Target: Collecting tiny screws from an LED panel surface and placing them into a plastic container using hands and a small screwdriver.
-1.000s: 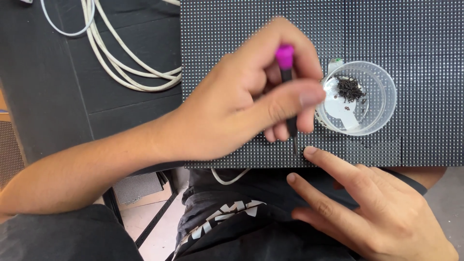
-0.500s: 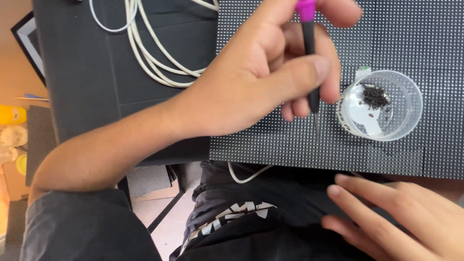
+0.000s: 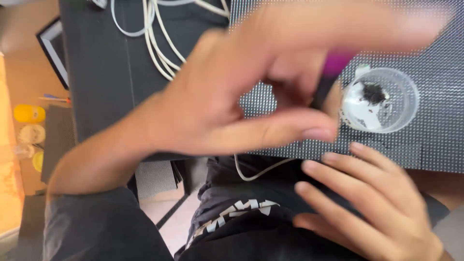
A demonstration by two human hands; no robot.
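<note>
My left hand (image 3: 251, 101) reaches in from the left over a dark dotted panel (image 3: 437, 145). It is blurred by motion and large in the view. It grips a slim dark tool with a purple cap (image 3: 337, 64), held between the fingers just left of a clear plastic cup (image 3: 403, 104). Small dark bits (image 3: 373, 93) and white scraps lie in the cup. My right hand (image 3: 377, 203) is at the lower right with its fingers apart. Its fingertips touch the panel's near edge, and it holds nothing.
White cables (image 3: 154, 43) loop over the black table top (image 3: 106, 87) at the upper left, and one cable (image 3: 251, 174) hangs off the panel's near edge. Yellow and pale round things (image 3: 29, 113) sit on the floor at the far left. My dark clothing fills the bottom.
My left hand with the tool has risen toward the camera and blurred. My right hand has moved up until its fingertips touch the panel's edge. The view has shifted slightly.
</note>
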